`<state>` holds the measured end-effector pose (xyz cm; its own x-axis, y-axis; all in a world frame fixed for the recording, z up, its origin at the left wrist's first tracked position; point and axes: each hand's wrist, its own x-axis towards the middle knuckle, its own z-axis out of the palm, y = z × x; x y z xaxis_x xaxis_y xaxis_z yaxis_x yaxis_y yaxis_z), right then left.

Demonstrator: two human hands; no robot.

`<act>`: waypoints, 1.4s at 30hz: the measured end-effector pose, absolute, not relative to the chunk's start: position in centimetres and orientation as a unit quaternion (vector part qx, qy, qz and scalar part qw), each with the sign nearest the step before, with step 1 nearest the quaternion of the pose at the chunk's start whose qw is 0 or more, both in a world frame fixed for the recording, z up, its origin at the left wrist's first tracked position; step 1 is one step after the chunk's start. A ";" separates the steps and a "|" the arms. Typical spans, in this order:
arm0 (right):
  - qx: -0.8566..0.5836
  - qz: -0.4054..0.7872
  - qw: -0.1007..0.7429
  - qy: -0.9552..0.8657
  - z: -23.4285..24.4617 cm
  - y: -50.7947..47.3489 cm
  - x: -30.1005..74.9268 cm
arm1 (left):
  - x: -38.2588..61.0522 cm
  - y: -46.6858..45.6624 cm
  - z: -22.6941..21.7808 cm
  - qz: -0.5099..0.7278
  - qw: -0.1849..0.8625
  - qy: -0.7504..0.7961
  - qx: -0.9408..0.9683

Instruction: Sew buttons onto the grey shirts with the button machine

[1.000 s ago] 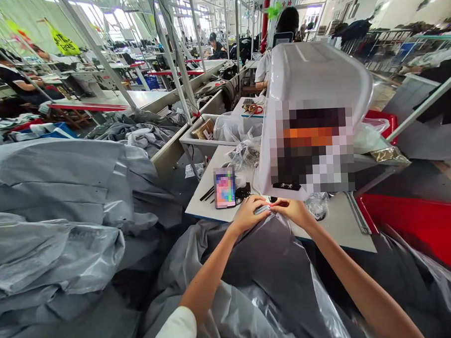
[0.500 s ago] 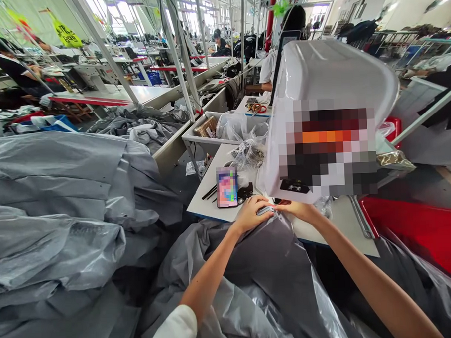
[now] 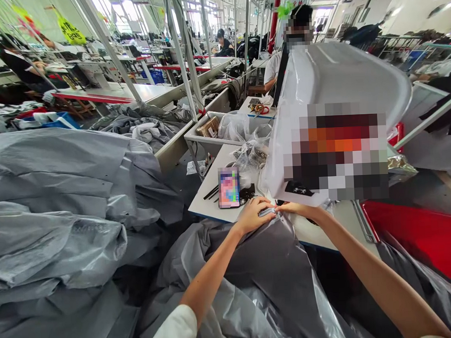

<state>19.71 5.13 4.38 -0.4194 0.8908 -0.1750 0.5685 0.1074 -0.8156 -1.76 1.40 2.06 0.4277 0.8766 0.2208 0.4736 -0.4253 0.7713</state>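
Grey coated fabric (image 3: 263, 262) drapes from the table edge down toward me, its upper edge gathered under both hands. My left hand (image 3: 254, 213) is closed on the folded edge of this fabric, fingers bent over it. Close beside it, my right hand (image 3: 292, 208) pinches the same edge at its corner. Both hands are at the front of a white machine (image 3: 341, 74) with a large smooth housing. Part of the housing is blurred out, and the working point beneath it is hidden. A phone (image 3: 229, 188) with a lit screen stands just beyond my left hand.
A big heap of grey fabric (image 3: 62, 196) lies at the left. Clear plastic bags (image 3: 249, 153) sit on the white table (image 3: 206, 197) behind the phone. A red bin (image 3: 418, 235) stands at the right. A co-worker (image 3: 275, 69) sits ahead, behind the machine.
The whole view has shifted slightly, with most things now a little farther right. Both hands keep their hold at the fabric edge, with almost no movement relative to the table.
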 end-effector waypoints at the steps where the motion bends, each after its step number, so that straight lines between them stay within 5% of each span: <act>1: -0.502 0.442 0.178 -0.722 4.2 5.3 19.6 | -1.8 1.4 2.1 0.315 0.323 0.433 0.780; 11: -0.534 0.247 0.220 -0.778 5.8 1.7 17.2 | -1.4 1.2 1.7 0.336 0.350 0.433 0.760; 18: -0.490 0.064 0.327 -0.805 3.1 -2.4 16.4 | -1.4 1.0 1.8 0.338 0.361 0.422 0.760; 24: -0.439 -0.071 0.318 -0.837 0.2 -4.1 16.7 | -1.3 1.2 1.5 0.348 0.361 0.422 0.756; 42: -0.419 -0.119 0.275 -0.857 -0.4 -4.3 17.3 | -1.0 1.4 1.6 0.308 0.320 0.469 0.763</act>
